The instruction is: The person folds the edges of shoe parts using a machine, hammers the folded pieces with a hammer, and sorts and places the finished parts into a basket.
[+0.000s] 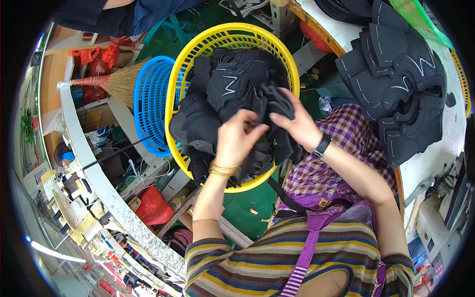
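Note:
A yellow plastic basket (179,64) in front of me is heaped with black shoe uppers (227,81), some marked with a white zigzag line. Over the heap, my right hand (296,123) grips a small bundle of black uppers (278,101), thumb on the near side and fingers behind. Close beside it, my left hand (238,136) is curled with thumb and fingers together at a dark, slightly blurred upper. The left fingertips are partly hidden, so its exact hold is hard to see.
On the white table (430,171) at right lies a fanned stack of black uppers (396,74). A blue basket (148,106) and a straw broom (121,81) stand left of the yellow one. A checked purple cloth (341,148) covers my lap. A red bag (154,205) lies lower left.

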`<action>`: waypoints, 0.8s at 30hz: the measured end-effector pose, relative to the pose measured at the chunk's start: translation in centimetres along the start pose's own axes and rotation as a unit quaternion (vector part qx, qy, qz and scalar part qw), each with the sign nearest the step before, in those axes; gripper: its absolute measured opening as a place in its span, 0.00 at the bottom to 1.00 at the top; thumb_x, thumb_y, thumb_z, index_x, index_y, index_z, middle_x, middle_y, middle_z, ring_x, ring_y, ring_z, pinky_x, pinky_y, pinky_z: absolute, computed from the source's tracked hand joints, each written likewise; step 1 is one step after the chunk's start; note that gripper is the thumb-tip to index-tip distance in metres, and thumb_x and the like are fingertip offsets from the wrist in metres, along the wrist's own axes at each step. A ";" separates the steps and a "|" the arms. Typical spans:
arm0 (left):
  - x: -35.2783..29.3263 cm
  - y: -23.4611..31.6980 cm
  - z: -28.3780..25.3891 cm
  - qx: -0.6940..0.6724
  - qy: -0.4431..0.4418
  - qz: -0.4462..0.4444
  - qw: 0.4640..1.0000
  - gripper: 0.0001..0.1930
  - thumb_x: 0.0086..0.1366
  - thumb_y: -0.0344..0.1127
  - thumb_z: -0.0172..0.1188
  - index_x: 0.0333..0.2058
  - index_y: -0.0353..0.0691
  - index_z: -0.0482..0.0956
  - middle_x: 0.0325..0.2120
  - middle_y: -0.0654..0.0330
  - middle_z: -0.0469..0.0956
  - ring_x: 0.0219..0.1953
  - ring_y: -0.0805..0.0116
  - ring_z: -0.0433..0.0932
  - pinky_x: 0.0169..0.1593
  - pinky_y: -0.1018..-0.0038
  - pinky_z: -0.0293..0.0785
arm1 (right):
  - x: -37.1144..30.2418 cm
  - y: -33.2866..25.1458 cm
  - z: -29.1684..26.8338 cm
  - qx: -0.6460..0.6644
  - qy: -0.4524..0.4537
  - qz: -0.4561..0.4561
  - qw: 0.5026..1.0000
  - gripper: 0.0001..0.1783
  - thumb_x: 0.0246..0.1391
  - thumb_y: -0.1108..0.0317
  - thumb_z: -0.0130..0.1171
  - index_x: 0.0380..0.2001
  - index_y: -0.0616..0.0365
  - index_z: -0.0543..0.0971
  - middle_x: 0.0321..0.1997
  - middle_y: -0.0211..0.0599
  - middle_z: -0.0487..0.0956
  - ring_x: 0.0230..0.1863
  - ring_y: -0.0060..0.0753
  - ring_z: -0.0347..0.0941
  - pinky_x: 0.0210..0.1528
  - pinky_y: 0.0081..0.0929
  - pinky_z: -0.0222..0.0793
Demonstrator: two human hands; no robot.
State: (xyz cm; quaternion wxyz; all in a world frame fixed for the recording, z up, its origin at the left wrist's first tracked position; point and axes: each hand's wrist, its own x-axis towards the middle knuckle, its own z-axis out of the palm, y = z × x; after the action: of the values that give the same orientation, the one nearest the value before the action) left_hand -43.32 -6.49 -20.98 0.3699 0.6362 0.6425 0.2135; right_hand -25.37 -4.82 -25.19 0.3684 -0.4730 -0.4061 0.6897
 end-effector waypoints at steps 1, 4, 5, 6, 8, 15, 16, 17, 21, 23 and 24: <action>-0.6 0.5 0.6 -0.032 0.004 -0.038 0.999 0.15 0.51 0.33 0.67 0.35 0.33 0.75 0.25 0.56 0.79 0.28 0.68 0.80 0.33 0.74 0.75 | -0.1 -0.2 0.5 -0.047 -0.041 -0.047 0.997 0.43 0.47 0.63 0.65 0.63 0.60 0.54 0.57 0.47 0.68 0.58 0.35 0.65 0.60 0.27 0.59; -1.5 1.3 2.2 -0.108 0.007 -0.060 0.992 0.14 0.53 0.26 0.65 0.39 0.30 0.76 0.28 0.59 0.80 0.32 0.75 0.79 0.37 0.79 0.75 | -0.8 -0.9 0.1 -0.055 -0.041 -0.065 0.995 0.50 0.42 0.61 0.70 0.63 0.61 0.53 0.59 0.45 0.67 0.59 0.32 0.64 0.61 0.27 0.57; -1.6 1.5 2.6 -0.154 0.013 -0.046 0.987 0.13 0.54 0.25 0.64 0.39 0.30 0.77 0.30 0.59 0.79 0.33 0.75 0.78 0.38 0.79 0.75 | -1.0 -1.1 -0.2 -0.065 -0.055 -0.064 0.994 0.50 0.42 0.61 0.70 0.63 0.61 0.53 0.59 0.45 0.67 0.59 0.32 0.64 0.61 0.27 0.57; -1.8 1.7 2.8 -0.201 0.019 -0.035 0.979 0.11 0.54 0.24 0.63 0.38 0.30 0.77 0.32 0.59 0.79 0.35 0.75 0.78 0.39 0.80 0.74 | -1.1 -1.4 -0.6 -0.033 -0.061 -0.073 0.995 0.50 0.41 0.62 0.71 0.63 0.61 0.53 0.59 0.44 0.67 0.59 0.31 0.63 0.61 0.26 0.57; -2.1 2.2 3.0 -0.196 0.037 -0.018 0.980 0.09 0.56 0.23 0.61 0.37 0.29 0.78 0.34 0.59 0.78 0.35 0.76 0.77 0.40 0.80 0.74 | -1.3 -2.0 -1.1 -0.002 -0.068 -0.083 0.994 0.50 0.40 0.64 0.72 0.63 0.62 0.54 0.58 0.44 0.67 0.59 0.30 0.63 0.62 0.26 0.57; -2.2 4.8 4.3 -0.112 0.182 0.105 0.971 0.07 0.53 0.23 0.63 0.32 0.30 0.76 0.32 0.57 0.75 0.33 0.68 0.77 0.40 0.77 0.74 | -1.1 -4.7 -0.7 0.083 -0.052 -0.093 0.991 0.48 0.41 0.68 0.71 0.63 0.61 0.55 0.58 0.40 0.68 0.57 0.26 0.64 0.60 0.25 0.59; -2.1 4.9 4.4 -0.107 0.186 0.102 0.971 0.07 0.53 0.23 0.63 0.32 0.30 0.76 0.32 0.57 0.75 0.33 0.68 0.77 0.40 0.77 0.74 | -1.1 -4.9 -0.8 0.078 -0.061 -0.088 0.991 0.48 0.41 0.68 0.71 0.63 0.61 0.55 0.58 0.40 0.68 0.57 0.26 0.64 0.60 0.25 0.59; -1.9 5.0 4.6 -0.107 0.197 0.091 0.970 0.07 0.54 0.23 0.63 0.32 0.30 0.76 0.32 0.57 0.75 0.34 0.68 0.77 0.41 0.76 0.74 | -1.2 -5.0 -0.9 0.078 -0.054 -0.083 0.992 0.48 0.41 0.68 0.71 0.63 0.61 0.55 0.58 0.40 0.68 0.57 0.27 0.64 0.61 0.25 0.58; -1.4 4.2 5.6 -0.226 0.190 0.067 0.953 0.06 0.54 0.23 0.63 0.31 0.30 0.77 0.33 0.58 0.75 0.32 0.69 0.74 0.38 0.78 0.71 | -1.0 -4.9 -2.1 0.076 -0.046 -0.089 0.992 0.48 0.41 0.68 0.71 0.63 0.61 0.55 0.59 0.40 0.67 0.58 0.27 0.62 0.63 0.25 0.55; -1.3 3.6 6.2 -0.367 0.146 0.040 0.918 0.04 0.58 0.22 0.60 0.33 0.30 0.78 0.34 0.63 0.75 0.34 0.78 0.72 0.38 0.82 0.68 | -0.6 -4.7 -2.8 0.004 -0.043 -0.127 0.991 0.46 0.42 0.70 0.70 0.62 0.62 0.56 0.59 0.40 0.68 0.59 0.27 0.63 0.63 0.25 0.55; -1.3 3.0 6.0 -0.427 0.114 0.011 0.897 0.05 0.58 0.22 0.60 0.34 0.31 0.78 0.33 0.64 0.75 0.33 0.79 0.71 0.38 0.83 0.68 | -0.2 -4.8 -3.3 0.006 -0.053 -0.137 0.989 0.46 0.42 0.70 0.70 0.62 0.62 0.56 0.59 0.40 0.68 0.59 0.27 0.63 0.63 0.25 0.55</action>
State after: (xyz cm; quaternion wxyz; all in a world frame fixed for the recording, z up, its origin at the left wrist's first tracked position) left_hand -36.94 -8.63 -22.24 0.5277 0.3951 0.5202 0.5430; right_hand -21.62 -2.44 -21.52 0.4400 -0.3735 -0.4815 0.6596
